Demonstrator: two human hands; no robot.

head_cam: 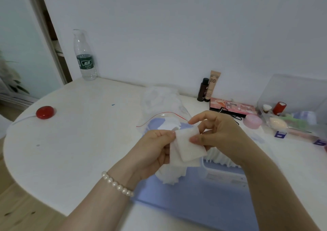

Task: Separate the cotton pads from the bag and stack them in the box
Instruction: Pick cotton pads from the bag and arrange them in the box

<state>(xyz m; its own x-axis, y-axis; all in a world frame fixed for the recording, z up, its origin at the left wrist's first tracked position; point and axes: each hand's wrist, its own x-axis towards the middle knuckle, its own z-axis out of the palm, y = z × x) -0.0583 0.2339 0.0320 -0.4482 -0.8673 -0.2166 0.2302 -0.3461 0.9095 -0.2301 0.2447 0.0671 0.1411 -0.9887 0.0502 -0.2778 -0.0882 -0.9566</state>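
White square cotton pads (187, 146) are held between both hands above the table. My left hand (155, 153) grips a small bunch of them from the left; my right hand (217, 133) pinches the top pad's right edge with thumb and finger. Below lies a blue and clear bag (194, 195) with a red zip strip, more pads (172, 175) spilling from it. Under my right wrist a clear box (224, 169) holds a row of upright pads (221, 157).
A water bottle (85, 55) stands at the back left and a red round object (44, 112) with a white cord lies left. Crumpled clear plastic (159, 98), cosmetics tubes (209, 86), a palette (231, 107) and a clear organiser (292, 110) crowd the back right.
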